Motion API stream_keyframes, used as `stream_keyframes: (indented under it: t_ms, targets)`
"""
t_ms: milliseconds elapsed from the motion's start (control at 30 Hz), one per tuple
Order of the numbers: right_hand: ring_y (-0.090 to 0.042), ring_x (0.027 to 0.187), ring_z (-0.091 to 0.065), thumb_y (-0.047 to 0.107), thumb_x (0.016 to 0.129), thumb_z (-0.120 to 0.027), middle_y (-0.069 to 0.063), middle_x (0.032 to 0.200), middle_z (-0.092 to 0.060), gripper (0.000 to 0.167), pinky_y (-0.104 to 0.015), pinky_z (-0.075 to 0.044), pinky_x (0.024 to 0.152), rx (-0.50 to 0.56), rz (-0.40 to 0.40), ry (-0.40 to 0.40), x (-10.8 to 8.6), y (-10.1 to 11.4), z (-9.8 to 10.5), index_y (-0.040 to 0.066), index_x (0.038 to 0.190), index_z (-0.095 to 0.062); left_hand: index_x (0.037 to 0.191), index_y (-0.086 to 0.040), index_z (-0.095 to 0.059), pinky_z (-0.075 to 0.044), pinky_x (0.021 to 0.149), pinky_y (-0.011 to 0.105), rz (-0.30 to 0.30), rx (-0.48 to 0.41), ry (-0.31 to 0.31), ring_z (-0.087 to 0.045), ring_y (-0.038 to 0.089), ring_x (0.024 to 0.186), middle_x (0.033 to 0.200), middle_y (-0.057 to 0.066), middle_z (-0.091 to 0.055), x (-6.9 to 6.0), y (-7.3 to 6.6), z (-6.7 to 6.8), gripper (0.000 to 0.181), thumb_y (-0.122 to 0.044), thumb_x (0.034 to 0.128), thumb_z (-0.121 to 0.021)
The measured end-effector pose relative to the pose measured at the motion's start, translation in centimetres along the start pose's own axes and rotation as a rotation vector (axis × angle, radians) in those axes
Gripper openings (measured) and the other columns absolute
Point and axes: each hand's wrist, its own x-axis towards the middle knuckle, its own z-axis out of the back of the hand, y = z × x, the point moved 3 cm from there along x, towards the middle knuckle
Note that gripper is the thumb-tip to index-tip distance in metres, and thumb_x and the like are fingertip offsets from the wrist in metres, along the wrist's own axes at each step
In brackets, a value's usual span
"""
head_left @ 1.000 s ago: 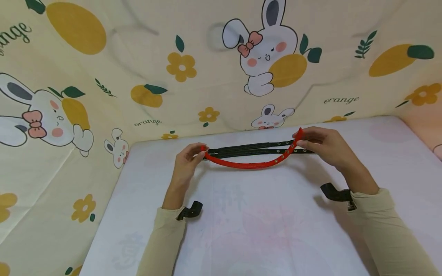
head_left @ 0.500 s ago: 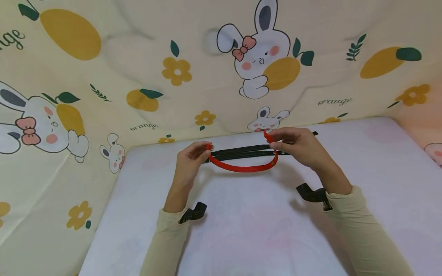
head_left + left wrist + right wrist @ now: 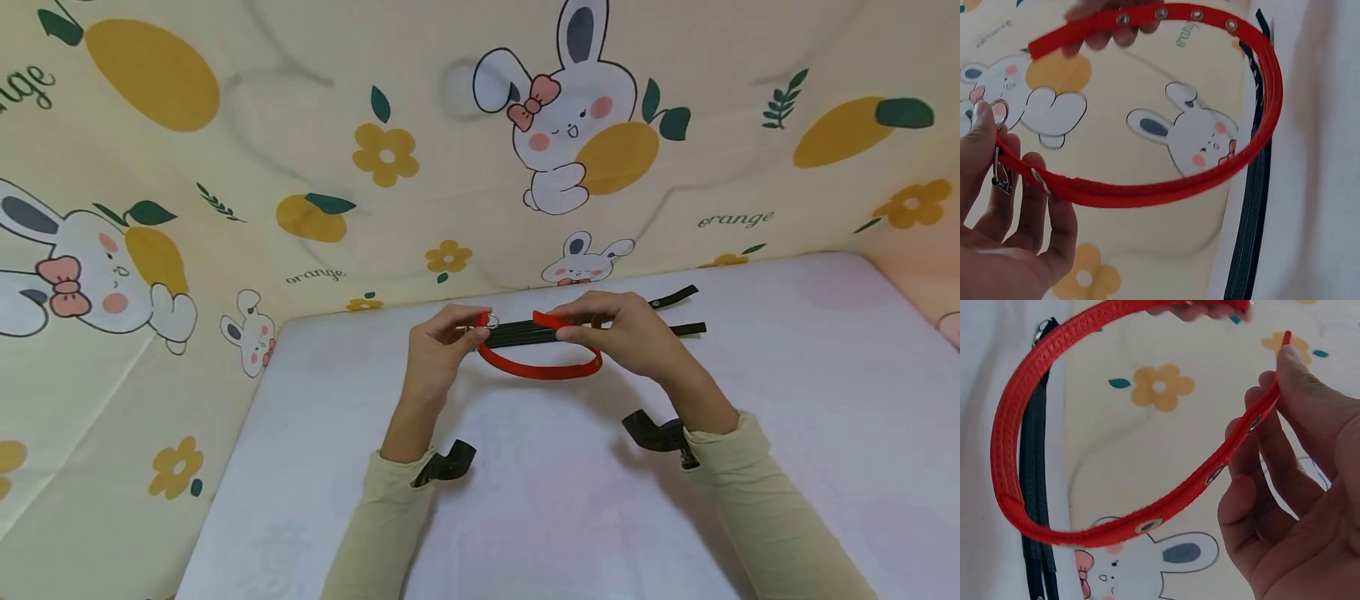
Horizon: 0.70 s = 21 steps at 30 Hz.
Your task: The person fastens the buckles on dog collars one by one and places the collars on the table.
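A red collar [image 3: 540, 371] with metal eyelets hangs in a curved loop between the two hands, above the table. My left hand [image 3: 442, 346] pinches its buckle end; the metal ring and buckle [image 3: 1002, 178] show beside the thumb in the left wrist view. The pointed strap end is pinched between thumb and fingers of my right hand [image 3: 622, 333], with the eyelets [image 3: 1215, 475] running down from it. The two ends face each other, a small gap apart. Behind the loop, black collars [image 3: 517, 333] lie on the table, partly hidden by the hands.
The white table [image 3: 525, 500] ends at a cloth backdrop [image 3: 420, 225] printed with rabbits and oranges. Tips of the black straps [image 3: 688, 328] stick out to the right of the right hand. Each wrist carries a black camera mount [image 3: 450, 461].
My right hand has moved left, bringing the strap end toward the buckle end. The left hand has shifted slightly right. The red collar has bent from a shallow sag into a rounder loop.
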Motion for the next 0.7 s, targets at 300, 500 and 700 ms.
stream_keyframes:
  t_ms: [300, 500, 700]
  targets:
    - [-0.020, 0.086, -0.061, 0.034, 0.084, -0.079, 0.004, 0.104, -0.073, 0.027, -0.028, -0.053, 0.071, -0.023, 0.034, 0.022, 0.1, 0.0, -1.3, 0.025, 0.110, -0.077, 0.118, 0.006, -0.068, -0.054, 0.077, 0.020, 0.006, -0.019, 0.098, -0.061, 0.017, 0.096, 0.108, 0.005, -0.072, -0.4, 0.0, -1.7, 0.028, 0.001, 0.0896, -0.070]
    - [-0.017, 0.093, -0.065, 0.030, 0.085, -0.079, 0.005, 0.103, -0.073, 0.025, -0.027, -0.056, 0.078, 0.019, 0.079, 0.036, 0.1, 0.4, -1.6, 0.024, 0.110, -0.077, 0.117, 0.005, -0.069, -0.051, 0.078, 0.021, -0.014, -0.002, 0.142, -0.062, 0.016, 0.094, 0.103, -0.007, -0.071, -0.5, 0.1, -2.2, 0.028, 0.000, 0.0889, -0.071]
    - [-0.016, 0.093, -0.064, 0.027, 0.086, -0.078, 0.003, 0.104, -0.073, 0.026, -0.028, -0.055, 0.079, -0.001, 0.101, 0.031, 0.2, 0.8, -2.0, 0.021, 0.112, -0.077, 0.115, 0.002, -0.070, -0.048, 0.081, 0.025, -0.054, 0.051, 0.174, -0.061, 0.016, 0.099, 0.104, -0.004, -0.069, -0.8, 0.2, -2.3, 0.026, -0.002, 0.0895, -0.071]
